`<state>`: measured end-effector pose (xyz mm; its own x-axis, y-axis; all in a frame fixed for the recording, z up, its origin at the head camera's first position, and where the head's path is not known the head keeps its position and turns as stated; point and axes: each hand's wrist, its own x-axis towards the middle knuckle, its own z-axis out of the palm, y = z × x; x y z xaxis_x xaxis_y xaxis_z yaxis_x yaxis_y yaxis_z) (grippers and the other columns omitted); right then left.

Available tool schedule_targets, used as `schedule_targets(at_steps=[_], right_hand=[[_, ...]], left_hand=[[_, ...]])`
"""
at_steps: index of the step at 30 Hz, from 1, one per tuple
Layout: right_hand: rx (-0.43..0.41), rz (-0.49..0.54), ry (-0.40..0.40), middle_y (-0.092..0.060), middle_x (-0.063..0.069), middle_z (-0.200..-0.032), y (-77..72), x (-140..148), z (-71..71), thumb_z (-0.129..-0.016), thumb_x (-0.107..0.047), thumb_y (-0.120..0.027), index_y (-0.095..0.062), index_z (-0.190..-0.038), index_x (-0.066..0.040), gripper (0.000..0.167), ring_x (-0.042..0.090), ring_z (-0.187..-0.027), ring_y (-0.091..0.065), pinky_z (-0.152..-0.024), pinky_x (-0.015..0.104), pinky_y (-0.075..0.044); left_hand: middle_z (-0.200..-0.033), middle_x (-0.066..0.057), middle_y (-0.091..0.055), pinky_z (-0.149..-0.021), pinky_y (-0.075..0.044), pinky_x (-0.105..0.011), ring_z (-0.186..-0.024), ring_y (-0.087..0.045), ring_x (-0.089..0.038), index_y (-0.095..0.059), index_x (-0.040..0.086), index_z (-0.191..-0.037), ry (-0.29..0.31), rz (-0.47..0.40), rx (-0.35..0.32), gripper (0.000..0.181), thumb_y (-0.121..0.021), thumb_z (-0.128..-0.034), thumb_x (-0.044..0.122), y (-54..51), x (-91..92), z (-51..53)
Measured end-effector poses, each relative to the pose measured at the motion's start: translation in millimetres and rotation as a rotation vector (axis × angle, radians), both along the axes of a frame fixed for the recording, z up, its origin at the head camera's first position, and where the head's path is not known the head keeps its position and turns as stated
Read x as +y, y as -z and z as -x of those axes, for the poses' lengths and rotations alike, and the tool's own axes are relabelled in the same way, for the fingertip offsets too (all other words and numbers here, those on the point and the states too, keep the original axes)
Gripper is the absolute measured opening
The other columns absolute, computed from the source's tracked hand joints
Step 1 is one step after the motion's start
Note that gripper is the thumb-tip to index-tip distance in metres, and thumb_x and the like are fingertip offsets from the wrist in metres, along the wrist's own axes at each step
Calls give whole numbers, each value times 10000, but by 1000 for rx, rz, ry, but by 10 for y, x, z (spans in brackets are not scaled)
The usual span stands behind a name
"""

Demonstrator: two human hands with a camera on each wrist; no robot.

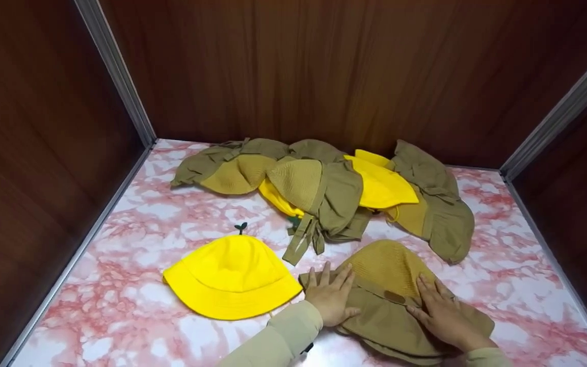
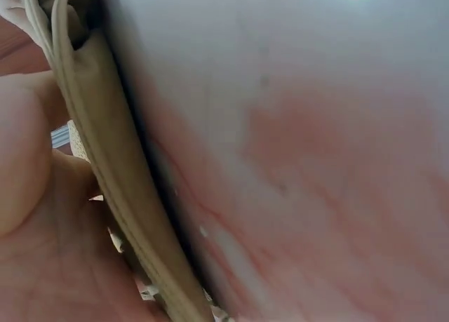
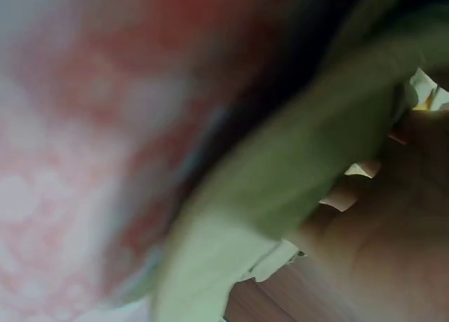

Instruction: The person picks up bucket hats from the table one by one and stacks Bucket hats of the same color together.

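Note:
A khaki sun hat with a woven tan crown and a small brown label lies flat at the front right of the table. My left hand rests on its left side with the fingers spread. On the right side of the crown and brim lies my right hand, fingers extended. The left wrist view shows the hat's folded brim edge beside the palm; the right wrist view shows the brim, blurred, under the fingers. Left of the hands sits a yellow bucket hat with a green sprout on top.
Behind, a heap of khaki hats and yellow hats stretches along the back of the pink-and-white marbled table. Ties from one khaki hat hang toward the front. Brown wood-grain panels with metal edges enclose the table.

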<state>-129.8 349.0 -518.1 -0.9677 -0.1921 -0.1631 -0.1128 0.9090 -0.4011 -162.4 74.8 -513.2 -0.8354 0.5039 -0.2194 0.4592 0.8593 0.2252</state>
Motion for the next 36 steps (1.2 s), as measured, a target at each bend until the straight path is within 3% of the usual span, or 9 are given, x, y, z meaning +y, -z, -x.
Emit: schedule_targets(at_steps=[8, 11, 14, 17, 19, 22, 27, 31, 36], right_hand=[[-160, -6, -72, -272, 343, -1541, -292, 36, 223, -951, -520, -575, -275, -1492, 116, 887, 571, -1400, -239, -1084, 702, -275], [-106, 1, -87, -528, 352, -1344, -444, -16, 327, -954, -443, -614, -472, -1382, 110, 714, 529, -1223, -508, -997, 643, -420], [48, 54, -11, -683, 276, -1126, -594, -151, 400, -957, -301, -649, -614, -1239, 77, 472, 423, -1019, -659, -873, 570, -524], [194, 211, 117, -724, 211, -1088, -696, -361, 451, -959, -188, -650, -680, -1181, 42, 321, 324, -983, -695, -845, 440, -572], [211, 385, 182, -730, 185, -1092, -746, -509, 492, -959, -173, -653, -691, -1173, 27, 296, 221, -954, -702, -826, 313, -576], [113, 714, 257, -730, 143, -1101, -814, -707, 598, -965, -172, -648, -668, -1186, 43, 309, 119, -927, -697, -844, 230, -563], [-85, 1197, 366, -733, 15, -990, -818, -910, 911, -983, -135, -612, -585, -1212, 52, 297, 164, -918, -710, -885, 308, -579], [-210, 1322, 441, -700, -62, -931, -699, -971, 1191, -1013, -142, -549, -478, -1296, 46, 346, 127, -889, -689, -896, 279, -569], [-310, 1357, 545, -674, -32, -973, -501, -1038, 1445, -1012, -146, -549, -423, -1411, 55, 465, 121, -907, -669, -947, 293, -551]], left_hand=[[-1665, 106, -121, -1194, -186, -615, -1525, -156, -344, -207, 258, -1588, 2, 47, 23, 822, -492, -926, 654, -33, -17, 38], [-1665, 104, -128, -1192, -192, -614, -1523, -164, -345, -214, 257, -1586, -3, 52, 23, 820, -492, -925, 653, -34, -25, 34], [-1666, 92, -130, -1191, -184, -623, -1521, -162, -355, -221, 249, -1586, -9, 45, 11, 815, -493, -928, 646, -9, -39, 26], [-1665, 85, -144, -1186, -191, -627, -1517, -175, -363, -240, 244, -1581, -13, 42, 13, 812, -500, -924, 645, 4, -53, 17], [-1664, 87, -147, -1187, -195, -622, -1516, -181, -359, -241, 246, -1581, -13, 46, 18, 812, -504, -924, 644, 6, -55, 12], [-1657, 100, -174, -1187, -218, -603, -1513, -203, -346, -260, 257, -1575, -16, 50, 36, 806, -523, -917, 641, 2, -41, 10], [-1647, 110, -209, -1179, -244, -588, -1505, -233, -331, -280, 272, -1568, -28, 59, 56, 804, -537, -906, 649, 4, -7, 12], [-1646, 108, -211, -1170, -256, -595, -1501, -243, -330, -290, 277, -1564, -23, 67, 66, 806, -534, -899, 660, 4, 22, 6], [-1642, 110, -225, -1165, -268, -593, -1497, -251, -328, -304, 282, -1558, -15, 66, 82, 805, -543, -891, 662, 17, 41, 9]])
